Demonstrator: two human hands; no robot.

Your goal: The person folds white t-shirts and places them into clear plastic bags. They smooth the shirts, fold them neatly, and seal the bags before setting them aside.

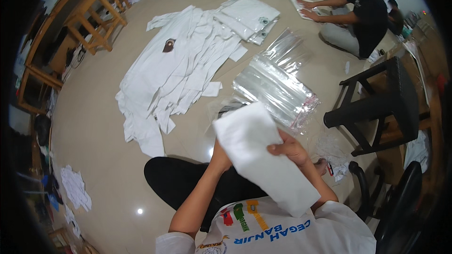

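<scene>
A folded white cloth [266, 155], long and flat, is held up above my lap, tilted toward me. My right hand [292, 150] grips its right edge, with the thumb on the front face and the fingers behind. My left hand [222, 154] reaches up behind the left side of the cloth and holds it there; its fingers are hidden. Past the cloth lie shiny clear plastic bags [278, 89], spread in a stack on the floor. Left of them is a big heap of white garments [174, 66], with a small dark brown object [168, 45] on top.
Bagged white garments [247, 16] lie at the heap's far end. A black stool [381, 99] lies on its side at the right. Far right, a seated co-worker [362, 14] presses hands on a white bundle. A wooden stool [94, 19] stands far left.
</scene>
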